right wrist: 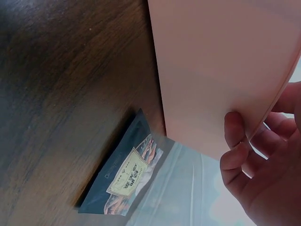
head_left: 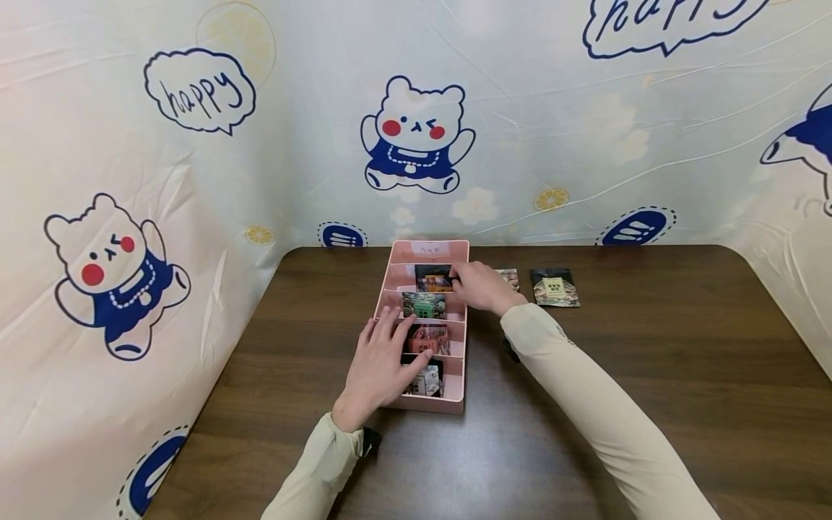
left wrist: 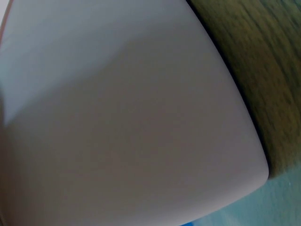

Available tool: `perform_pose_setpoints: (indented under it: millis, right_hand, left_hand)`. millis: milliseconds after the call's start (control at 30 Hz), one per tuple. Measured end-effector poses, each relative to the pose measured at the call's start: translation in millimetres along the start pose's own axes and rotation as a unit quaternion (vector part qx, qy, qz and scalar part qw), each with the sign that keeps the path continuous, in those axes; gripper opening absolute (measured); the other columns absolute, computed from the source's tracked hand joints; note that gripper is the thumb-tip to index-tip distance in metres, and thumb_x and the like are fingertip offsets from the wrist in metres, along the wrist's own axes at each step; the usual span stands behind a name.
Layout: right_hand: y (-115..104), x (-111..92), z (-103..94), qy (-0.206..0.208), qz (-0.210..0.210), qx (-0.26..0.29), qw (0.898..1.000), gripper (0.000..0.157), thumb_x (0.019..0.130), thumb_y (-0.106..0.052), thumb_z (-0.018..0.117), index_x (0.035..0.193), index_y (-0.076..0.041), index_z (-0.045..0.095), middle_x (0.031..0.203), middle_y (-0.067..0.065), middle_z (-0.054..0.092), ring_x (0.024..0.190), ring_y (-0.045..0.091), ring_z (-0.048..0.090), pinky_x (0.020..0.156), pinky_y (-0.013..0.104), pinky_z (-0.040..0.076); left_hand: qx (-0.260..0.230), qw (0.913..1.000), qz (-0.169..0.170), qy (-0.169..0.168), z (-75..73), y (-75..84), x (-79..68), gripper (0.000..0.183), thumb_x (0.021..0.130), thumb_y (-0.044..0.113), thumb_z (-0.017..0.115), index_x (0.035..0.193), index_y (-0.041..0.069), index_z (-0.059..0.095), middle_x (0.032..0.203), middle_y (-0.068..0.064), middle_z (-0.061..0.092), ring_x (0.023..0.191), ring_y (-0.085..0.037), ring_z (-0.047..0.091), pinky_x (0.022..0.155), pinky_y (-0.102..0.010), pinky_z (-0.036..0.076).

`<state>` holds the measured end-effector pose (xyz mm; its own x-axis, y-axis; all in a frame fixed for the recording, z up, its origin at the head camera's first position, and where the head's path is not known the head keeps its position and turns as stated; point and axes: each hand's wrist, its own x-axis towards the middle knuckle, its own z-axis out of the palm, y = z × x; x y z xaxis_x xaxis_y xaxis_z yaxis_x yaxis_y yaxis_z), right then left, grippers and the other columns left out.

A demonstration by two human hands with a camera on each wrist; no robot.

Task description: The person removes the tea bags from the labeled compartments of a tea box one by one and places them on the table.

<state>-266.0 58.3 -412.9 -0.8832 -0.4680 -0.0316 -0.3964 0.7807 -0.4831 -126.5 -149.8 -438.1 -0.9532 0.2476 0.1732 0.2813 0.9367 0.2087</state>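
Note:
A pink divided box (head_left: 464, 375) stands on the table with sachets standing in several compartments. My right hand (head_left: 482, 285) reaches over its right wall and pinches the right edge of a dark sachet with an orange label (head_left: 434, 279) in the second compartment from the back. In the right wrist view its curled fingers (right wrist: 233, 129) straddle the box rim; the sachet is hidden there. My left hand (head_left: 382, 365) rests over the box's left side, fingers spread, near a green-labelled sachet (head_left: 424, 306), a red-labelled sachet (head_left: 430, 338) and a white-labelled sachet (head_left: 427, 380).
A black sachet with a pale label (head_left: 555, 287) lies on the wooden table (head_left: 624, 347) right of the box. Another sachet (head_left: 510, 276) is partly hidden behind my right hand. A printed curtain (head_left: 520, 144) hangs behind the table. The back compartment bears a paper label (head_left: 430, 250).

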Motion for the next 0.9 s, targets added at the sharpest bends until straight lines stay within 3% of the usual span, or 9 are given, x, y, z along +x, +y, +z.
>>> perform_pose_setpoints:
  millis: [267, 600, 900]
  right_hand:
    - [1.7, -2.5, 0.1, 0.019, -0.002, 0.011, 1.000, 0.022, 0.097, -0.017, 0.050, 0.117, -0.011, 0.055, 0.110, 0.011, 0.065, 0.086, 0.021, 0.061, 0.075, 0.038, 0.051]
    - [4.9, -4.9, -4.5, 0.054, -0.016, 0.042, 0.998, 0.018, 0.097, -0.016, 0.052, 0.115, -0.012, 0.054, 0.104, 0.009, 0.065, 0.077, 0.022, 0.057, 0.067, 0.035, 0.046]
    - [4.9, -9.0, -8.0, 0.080, -0.013, 0.105, 0.991, 0.025, 0.098, -0.016, 0.051, 0.122, -0.013, 0.055, 0.109, 0.013, 0.066, 0.071, 0.021, 0.057, 0.060, 0.032, 0.044]
  left_hand:
    - [-0.001, 1.0000, 0.001, 0.004, 0.5, -0.3, 0.0, 0.070, 0.090, 0.063, 0.047, 0.142, 0.015, 0.047, 0.150, -0.016, 0.041, 0.146, -0.032, 0.027, 0.117, -0.054, 0.023]
    - [0.000, 1.0000, 0.003, 0.002, 0.2, -1.0, 1.1, 0.070, 0.091, 0.063, 0.046, 0.142, 0.015, 0.047, 0.150, -0.016, 0.040, 0.147, -0.032, 0.026, 0.117, -0.054, 0.022]
    - [-0.003, 1.0000, 0.000, -0.002, -1.9, -0.1, -0.4, 0.070, 0.091, 0.063, 0.046, 0.143, 0.016, 0.046, 0.151, -0.015, 0.040, 0.146, -0.032, 0.027, 0.117, -0.055, 0.022]
